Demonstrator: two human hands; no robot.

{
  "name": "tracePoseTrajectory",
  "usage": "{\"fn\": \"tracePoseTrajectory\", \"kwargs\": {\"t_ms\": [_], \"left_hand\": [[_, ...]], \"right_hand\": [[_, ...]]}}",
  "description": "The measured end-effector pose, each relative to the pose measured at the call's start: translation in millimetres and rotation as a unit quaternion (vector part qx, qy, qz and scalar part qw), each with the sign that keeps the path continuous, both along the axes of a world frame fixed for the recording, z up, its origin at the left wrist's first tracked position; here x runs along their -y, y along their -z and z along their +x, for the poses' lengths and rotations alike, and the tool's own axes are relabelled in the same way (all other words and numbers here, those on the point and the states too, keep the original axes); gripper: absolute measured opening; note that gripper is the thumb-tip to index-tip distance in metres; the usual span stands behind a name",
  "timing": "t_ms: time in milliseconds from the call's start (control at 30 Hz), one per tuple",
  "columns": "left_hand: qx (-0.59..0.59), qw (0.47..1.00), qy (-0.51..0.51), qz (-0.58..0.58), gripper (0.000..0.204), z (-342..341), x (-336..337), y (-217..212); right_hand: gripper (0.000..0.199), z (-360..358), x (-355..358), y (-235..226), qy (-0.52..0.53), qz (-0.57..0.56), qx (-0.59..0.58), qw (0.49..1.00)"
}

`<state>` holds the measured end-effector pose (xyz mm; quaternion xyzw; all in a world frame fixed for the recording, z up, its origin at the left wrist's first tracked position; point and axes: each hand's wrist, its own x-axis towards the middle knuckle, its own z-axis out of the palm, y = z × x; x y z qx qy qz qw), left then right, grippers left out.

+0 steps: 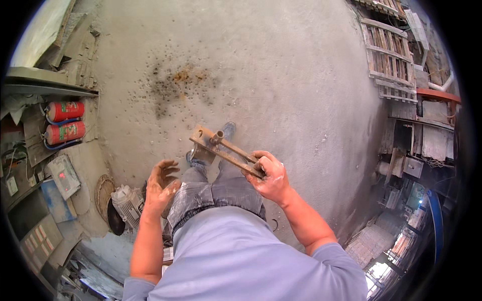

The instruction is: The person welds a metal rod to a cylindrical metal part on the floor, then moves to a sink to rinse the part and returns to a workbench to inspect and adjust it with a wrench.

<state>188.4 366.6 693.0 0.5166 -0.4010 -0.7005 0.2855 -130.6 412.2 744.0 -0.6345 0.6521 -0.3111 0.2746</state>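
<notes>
Head view: right hand (268, 176) grips metal bracket (221, 148), pointing up-left.

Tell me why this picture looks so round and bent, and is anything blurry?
Head view: a fisheye lens bows the wooden pallets near the rim and leaves black corners. Soft, even daylight falls on the concrete floor, without glare. The right hand gripping the rusty metal bracket looks sharp; the open left hand is slightly smeared.
</notes>
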Motion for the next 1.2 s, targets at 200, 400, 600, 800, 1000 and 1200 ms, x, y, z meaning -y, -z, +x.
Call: {"fn": "tracePoseTrajectory", "kwargs": {"t_ms": [200, 400, 600, 800, 1000, 1200], "left_hand": [[-0.037, 0.997, 0.048, -0.056, 0.083, -21.5, 8.6, -41.4], [-0.109, 0.992, 0.024, -0.063, 0.088, -19.6, -1.9, -64.2], [-0.145, 0.988, -0.032, -0.051, 0.094, 1.8, -30.4, -63.6], [-0.164, 0.982, -0.086, -0.042, 0.077, 26.6, -48.9, -54.7], [-0.073, 0.976, -0.199, 0.04, 0.063, 66.3, -58.6, -38.5], [0.059, 0.963, -0.236, 0.112, 0.062, 105.1, -81.2, -2.0]], "right_hand": [[0.034, -3.5, -15.3, -31.3, 0.0, 0.047, 0.11, 0.993], [0.029, 1.9, -30.4, -38.4, 0.023, 0.182, 0.295, 0.938], [0.024, 16.4, -42.1, -43.6, 0.001, 0.24, 0.357, 0.903], [0.03, 31.2, -38.6, -55.3, -0.022, 0.292, 0.335, 0.895], [0.03, 45.3, -35.0, -44.9, -0.049, 0.252, 0.268, 0.929], [0.03, 55.1, -22.2, -58.3, -0.047, 0.243, 0.173, 0.953]]}}
